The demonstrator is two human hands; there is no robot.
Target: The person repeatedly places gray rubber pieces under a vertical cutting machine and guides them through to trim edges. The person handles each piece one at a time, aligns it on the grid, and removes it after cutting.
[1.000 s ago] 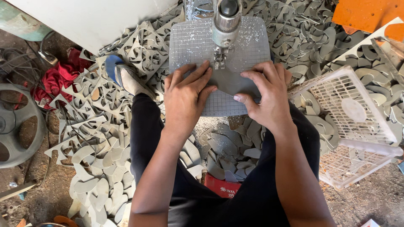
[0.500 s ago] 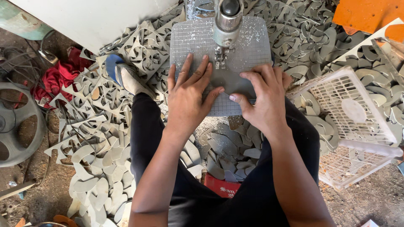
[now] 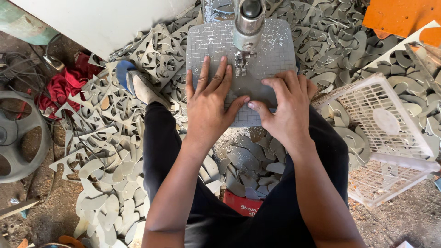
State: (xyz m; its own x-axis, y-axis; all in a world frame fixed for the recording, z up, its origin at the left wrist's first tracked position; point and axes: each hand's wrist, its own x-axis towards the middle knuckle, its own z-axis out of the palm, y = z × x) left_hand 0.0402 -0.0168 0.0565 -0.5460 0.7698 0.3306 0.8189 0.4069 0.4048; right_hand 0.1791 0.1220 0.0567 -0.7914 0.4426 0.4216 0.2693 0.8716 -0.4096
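Note:
A flat grey sheet piece (image 3: 245, 89) lies on the gridded metal table (image 3: 206, 43) of a cutting machine. Its head (image 3: 248, 20) and thin blade (image 3: 240, 64) come down just beyond my fingers. My left hand (image 3: 209, 105) presses flat on the left of the piece, fingers spread and pointing at the blade. On the right side my right hand (image 3: 285, 105) holds the piece with its fingers curled. The two thumbs nearly touch at the piece's near edge. Most of the piece is hidden under my hands.
Heaps of cut grey scraps (image 3: 105, 151) cover the floor around my legs. A white plastic crate (image 3: 386, 138) stands tilted at the right and an orange panel (image 3: 404, 16) at the top right. At the left are a red cloth (image 3: 64, 87), cables and a grey wheel (image 3: 18, 138).
Both hands have slid forward toward the blade with the grey piece under them, and the thumbs have come closer together.

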